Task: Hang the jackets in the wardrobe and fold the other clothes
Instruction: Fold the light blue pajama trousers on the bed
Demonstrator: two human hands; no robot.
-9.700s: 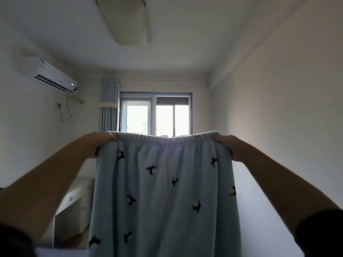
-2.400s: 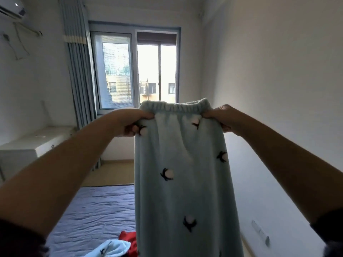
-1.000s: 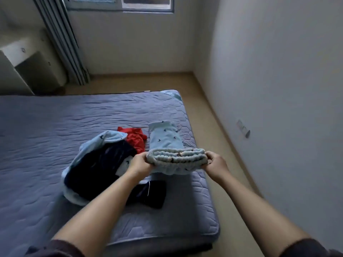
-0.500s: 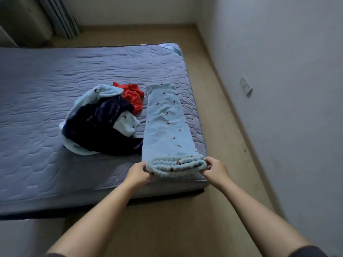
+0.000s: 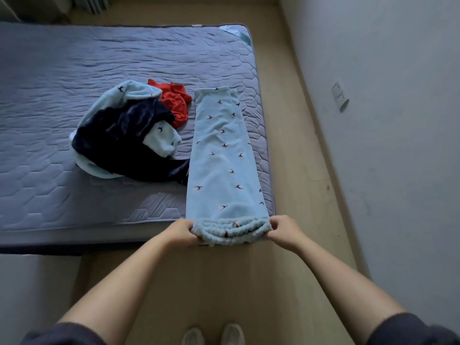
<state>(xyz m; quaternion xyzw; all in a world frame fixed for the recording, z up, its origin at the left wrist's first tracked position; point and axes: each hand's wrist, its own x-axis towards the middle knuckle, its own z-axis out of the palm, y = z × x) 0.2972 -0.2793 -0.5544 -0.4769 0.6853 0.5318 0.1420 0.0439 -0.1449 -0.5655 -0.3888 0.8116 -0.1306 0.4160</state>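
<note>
— Room first: what's the ground?

— Pale wood floor (image 5: 286,150) running along the right of the bed and under the person's feet. Plain whitish wall (image 5: 385,95) on the right, one wall socket (image 5: 340,95) low on it. Curtain hem just visible at top left.

— Surface?

— Low mattress (image 5: 74,70), grey-blue quilted cover with a hexagon stitch pattern, filling the left and centre. Near edge and right edge both in view; far right corner shows a lighter blue patch.

— What's on it?

— Light blue pyjama trousers (image 5: 221,158) with small dark bird prints, laid out lengthwise along the mattress's right edge, legs stacked one on the other, cuffs at the far end. To their left, touching at the near side, a heap: dark navy garment (image 5: 119,145) tangled with a matching light blue top (image 5: 134,93), and a red garment (image 5: 175,103) at the heap's far side.

— Hands?

— Left hand (image 5: 183,232) and right hand (image 5: 283,231) each pinch one end of the gathered elastic waistband (image 5: 230,230), at the mattress's near edge. Bare forearms, dark sleeves pushed up.

— Smallest?

— Two light shoes (image 5: 214,334), bottom of frame.
</note>
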